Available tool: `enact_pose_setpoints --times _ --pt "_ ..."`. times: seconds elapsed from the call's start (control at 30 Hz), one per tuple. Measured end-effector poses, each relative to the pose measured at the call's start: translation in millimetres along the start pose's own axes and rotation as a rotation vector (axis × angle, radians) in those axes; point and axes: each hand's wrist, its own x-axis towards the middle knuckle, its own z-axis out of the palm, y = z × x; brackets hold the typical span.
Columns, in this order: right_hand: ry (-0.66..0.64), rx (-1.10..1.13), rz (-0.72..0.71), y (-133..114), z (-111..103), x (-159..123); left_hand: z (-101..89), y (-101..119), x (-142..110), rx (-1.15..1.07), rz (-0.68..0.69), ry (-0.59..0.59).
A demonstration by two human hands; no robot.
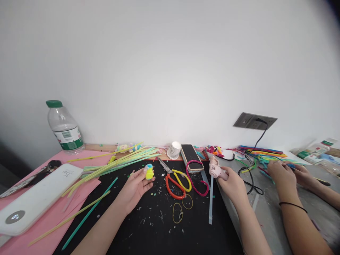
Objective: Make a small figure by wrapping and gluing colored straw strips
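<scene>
Between the thumb and fingers of my left hand [136,187] is a small fuzzy yellow and blue piece [149,172], seemingly made of pipe cleaner. My right hand [231,184] is closed round the handle of a pale pink glue gun [215,169]. A long translucent glue stick [211,203] sticks out of its back end toward me. Scissors [177,180] with red and yellow handles lie open between my hands. A magenta pipe cleaner [189,175] curls beside the glue gun. Two rubber bands [177,213] rest on the black mat [148,230].
Yellow and green pipe cleaners [124,161] spread over pink paper [92,154] at left, near a white power bank [39,198] and a bottle [65,131]. A paper cup [174,150] and phone [191,156] stand near the wall. At right, another person's hands [283,173] work near a black cable [248,180].
</scene>
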Motion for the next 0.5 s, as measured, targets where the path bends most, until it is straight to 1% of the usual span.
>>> enact_pose_setpoints --times 0.33,0.4,0.5 --pt "0.032 0.003 -0.006 -5.2 -1.4 -6.6 -0.9 -0.1 0.0 -0.001 -0.002 -0.005" --pt "0.035 0.031 0.0 -8.0 -3.4 -8.7 -1.2 -0.3 0.7 -0.001 -0.003 -0.003" --pt "0.051 0.14 -0.026 -16.8 -8.6 -12.4 -2.8 -1.5 2.3 -0.005 -0.003 -0.017"
